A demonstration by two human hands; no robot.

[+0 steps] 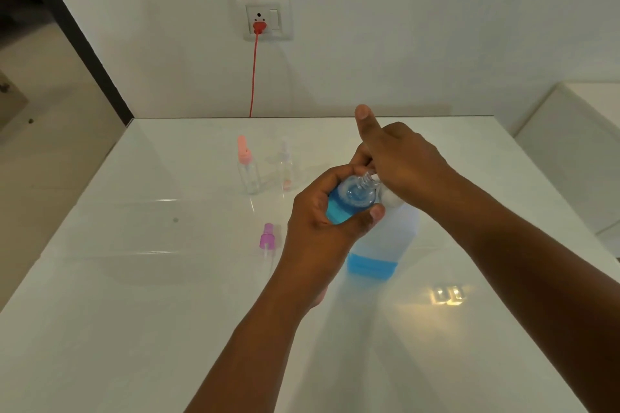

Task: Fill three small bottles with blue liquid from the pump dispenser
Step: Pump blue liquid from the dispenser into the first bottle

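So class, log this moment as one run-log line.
left hand: holds small clear bottle of blue liquid | right hand: on large translucent pump dispenser | two bottles waiting

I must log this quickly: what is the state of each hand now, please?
Left hand: grips the small bottle, partly filled with blue liquid.
Right hand: presses on the pump dispenser, thumb raised; the fingers' exact hold is hidden.

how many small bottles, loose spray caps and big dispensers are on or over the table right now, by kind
Small clear plastic bottles: 3 (blue-filled one in left hand, pink-capped one, pale-capped one)
Loose purple spray cap: 1
Large translucent pump dispenser with blue liquid: 1
Total: 5
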